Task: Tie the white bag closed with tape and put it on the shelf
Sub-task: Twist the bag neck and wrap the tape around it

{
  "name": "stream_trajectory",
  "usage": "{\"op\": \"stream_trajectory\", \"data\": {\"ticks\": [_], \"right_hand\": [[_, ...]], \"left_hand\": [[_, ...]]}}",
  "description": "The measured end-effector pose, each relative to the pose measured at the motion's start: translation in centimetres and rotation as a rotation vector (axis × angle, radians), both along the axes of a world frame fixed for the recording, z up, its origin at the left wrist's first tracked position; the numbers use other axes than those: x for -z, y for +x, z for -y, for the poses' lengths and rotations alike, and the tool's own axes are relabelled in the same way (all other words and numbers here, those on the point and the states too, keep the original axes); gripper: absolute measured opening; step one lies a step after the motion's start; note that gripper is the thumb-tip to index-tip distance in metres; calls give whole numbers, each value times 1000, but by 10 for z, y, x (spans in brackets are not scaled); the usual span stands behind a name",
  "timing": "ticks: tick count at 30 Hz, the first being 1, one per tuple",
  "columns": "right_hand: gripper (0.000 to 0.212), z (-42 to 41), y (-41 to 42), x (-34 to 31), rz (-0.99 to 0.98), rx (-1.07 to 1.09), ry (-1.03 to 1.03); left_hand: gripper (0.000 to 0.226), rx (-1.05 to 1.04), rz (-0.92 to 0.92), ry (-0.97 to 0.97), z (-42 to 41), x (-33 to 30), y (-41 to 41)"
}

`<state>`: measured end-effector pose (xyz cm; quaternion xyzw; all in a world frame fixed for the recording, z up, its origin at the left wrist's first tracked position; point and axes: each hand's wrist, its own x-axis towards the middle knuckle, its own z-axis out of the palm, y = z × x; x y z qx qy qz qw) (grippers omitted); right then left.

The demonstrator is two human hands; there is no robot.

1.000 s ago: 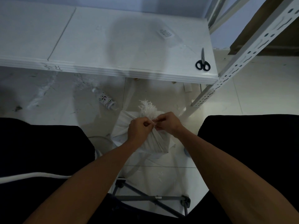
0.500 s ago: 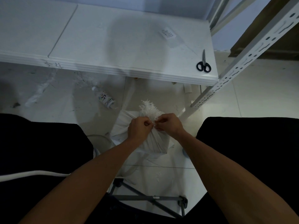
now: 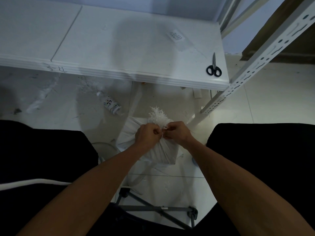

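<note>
Head view shows the soft white plastic bag (image 3: 163, 150) on the floor between the knees, left hand (image 3: 147, 135) and right hand (image 3: 179, 133) both pinching its gathered neck, tying unfinished, flat white shelf (image 3: 119, 48) awaiting it.

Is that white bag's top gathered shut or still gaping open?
Gathered shut. Both hands, left hand and right hand, pinch the white bag at its neck, with a frayed tuft above. Whether it is tied cannot be told.

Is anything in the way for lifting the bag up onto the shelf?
Mostly clear. Only the scissors lie on the shelf, near its right end. The white bag sits on the floor below, both hands at its neck.
</note>
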<state>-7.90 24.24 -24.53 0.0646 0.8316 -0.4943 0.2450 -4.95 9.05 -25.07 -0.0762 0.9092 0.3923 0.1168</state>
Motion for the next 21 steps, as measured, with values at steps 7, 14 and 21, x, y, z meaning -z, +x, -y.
{"op": "stream_trajectory", "data": {"ticks": [7,14,21], "right_hand": [[3,-1,-1,1,42,31,-76],[10,1,-3,-4,25,-17,-56],[26,1,-5,-5,31,-60,-33]], "left_hand": [[4,20,10,13,1,-1,-1],[7,20,-19,57,2,0,-1],[4,-5,4,32,1,1,-1]]}}
